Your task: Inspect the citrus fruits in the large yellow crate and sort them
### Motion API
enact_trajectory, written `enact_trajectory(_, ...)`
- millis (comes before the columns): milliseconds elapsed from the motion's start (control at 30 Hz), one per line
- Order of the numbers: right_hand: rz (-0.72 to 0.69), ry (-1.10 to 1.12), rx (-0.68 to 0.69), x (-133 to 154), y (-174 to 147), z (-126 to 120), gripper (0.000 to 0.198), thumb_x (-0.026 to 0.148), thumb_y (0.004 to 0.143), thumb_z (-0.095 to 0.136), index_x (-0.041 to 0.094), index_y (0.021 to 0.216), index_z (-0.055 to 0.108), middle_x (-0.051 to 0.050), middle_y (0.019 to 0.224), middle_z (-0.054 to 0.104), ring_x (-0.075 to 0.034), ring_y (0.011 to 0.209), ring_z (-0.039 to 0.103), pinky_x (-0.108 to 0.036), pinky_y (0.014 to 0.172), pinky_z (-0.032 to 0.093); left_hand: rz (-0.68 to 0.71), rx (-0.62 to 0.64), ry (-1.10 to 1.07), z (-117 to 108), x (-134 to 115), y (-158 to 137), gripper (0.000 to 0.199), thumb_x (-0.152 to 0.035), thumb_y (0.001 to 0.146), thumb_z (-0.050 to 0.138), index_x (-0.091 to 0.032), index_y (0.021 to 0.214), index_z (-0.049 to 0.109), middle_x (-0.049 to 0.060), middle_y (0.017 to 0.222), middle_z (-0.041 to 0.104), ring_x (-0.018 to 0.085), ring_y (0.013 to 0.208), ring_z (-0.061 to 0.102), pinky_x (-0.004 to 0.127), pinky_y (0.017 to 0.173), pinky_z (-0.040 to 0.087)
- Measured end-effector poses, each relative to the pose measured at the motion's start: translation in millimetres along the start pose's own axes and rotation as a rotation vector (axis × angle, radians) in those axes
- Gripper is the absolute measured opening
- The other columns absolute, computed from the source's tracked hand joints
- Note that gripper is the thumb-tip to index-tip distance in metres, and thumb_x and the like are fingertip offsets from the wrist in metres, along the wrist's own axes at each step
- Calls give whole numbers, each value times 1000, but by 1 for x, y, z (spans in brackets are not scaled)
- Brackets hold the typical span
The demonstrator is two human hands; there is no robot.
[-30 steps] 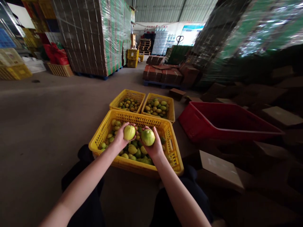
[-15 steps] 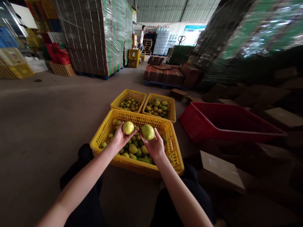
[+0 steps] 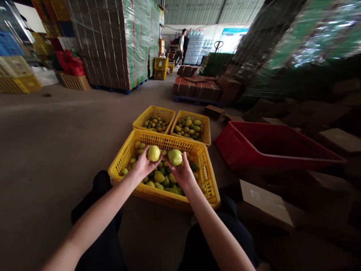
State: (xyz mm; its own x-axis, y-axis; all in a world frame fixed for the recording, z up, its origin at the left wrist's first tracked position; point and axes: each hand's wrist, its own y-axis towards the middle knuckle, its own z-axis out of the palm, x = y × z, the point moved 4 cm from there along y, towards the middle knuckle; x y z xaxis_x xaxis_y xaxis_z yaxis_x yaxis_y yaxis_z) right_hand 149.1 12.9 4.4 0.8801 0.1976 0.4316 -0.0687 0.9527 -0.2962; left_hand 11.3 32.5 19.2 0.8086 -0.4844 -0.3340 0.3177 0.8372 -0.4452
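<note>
My left hand (image 3: 143, 165) is closed round a yellow-green lemon (image 3: 153, 153). In my right hand (image 3: 182, 174) sits a second, greener lemon (image 3: 175, 157), gripped between thumb and fingers. Both fruits are held side by side above a large yellow crate (image 3: 121, 156), with a narrow gap between them. Loose green and yellow lemons (image 3: 159, 177) fill the bottom of this crate, partly hidden by my hands and forearms.
Two smaller yellow crates of lemons, a left one (image 3: 141, 117) and a right one (image 3: 208, 131), stand just beyond. A red tub (image 3: 234, 150) and cardboard boxes (image 3: 265, 201) lie to the right. Wrapped pallet stacks (image 3: 98, 45) rise behind; a person (image 3: 181, 47) walks in the background.
The lemon in my right hand has turned and sits slightly lower. My left hand has barely moved. In the background the person has walked to the right.
</note>
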Motion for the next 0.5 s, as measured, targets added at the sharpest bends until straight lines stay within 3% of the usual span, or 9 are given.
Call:
enact_trajectory(133,49,-72,-40,2,-9,1,22,38,89,58,17,91,65,-5,77,75,-19,66,71,-28,55,60,-52,120,30,5,-3,-10,42,-38,99,39,-12,124,59,10,85,73,16,65,69,23,53,59)
enact_trajectory(233,68,-95,56,4,-15,5,25,40,84,58,16,85,66,-5,76,73,-17,55,65,-22,37,48,-55,172,20,6,-6,-15,40,-35,98,38,-15,123,61,8,84,73,15,61,68,22,50,57)
enact_trajectory(500,-36,-148,263,6,-19,9,24,39,72,64,17,80,68,-4,74,70,-15,53,61,-21,34,41,-43,239,-28,8,-7,-19,23,-26,90,46,-15,84,65,5,75,70,14,61,66,22,51,57)
